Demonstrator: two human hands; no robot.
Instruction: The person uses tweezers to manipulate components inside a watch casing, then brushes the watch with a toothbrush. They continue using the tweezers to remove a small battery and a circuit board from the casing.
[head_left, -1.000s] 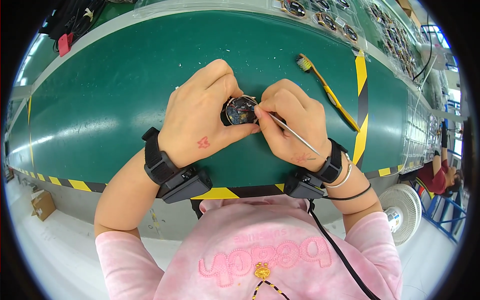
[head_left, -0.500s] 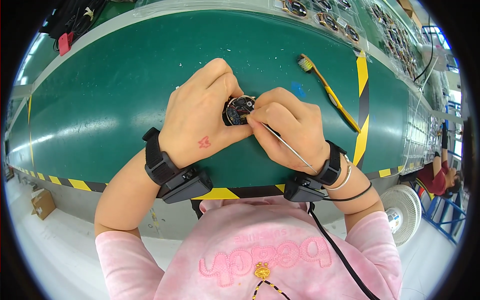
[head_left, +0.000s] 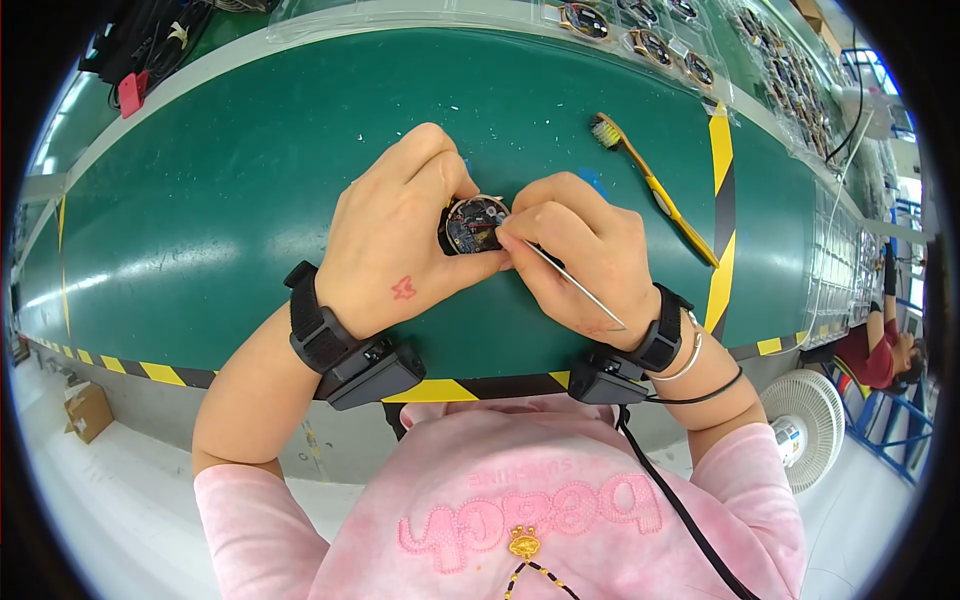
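A small round watch case (head_left: pixel 474 226), its electronics exposed, is held just above or on the green table; I cannot tell which. My left hand (head_left: pixel 405 225) grips its left side between thumb and fingers. Pinched in my right hand (head_left: pixel 580 255) is a thin, silvery metal tool (head_left: pixel 570 280), slanting down to the right toward my wrist. The fingertips of that hand are at the right rim of the watch case, and they hide the tool's working tip.
A toothbrush (head_left: pixel 655 190) with a yellow-brown handle lies right of my hands, near yellow-black tape (head_left: pixel 722 270). Clear plastic trays (head_left: pixel 620 45) with several round watch parts stand at the far right. Small white crumbs dot the green table (head_left: pixel 250 180). A white fan (head_left: pixel 805 430) stands at lower right.
The watch case has shifted slightly left, and its face shows a little more. My right hand keeps its pinch on the metal tool.
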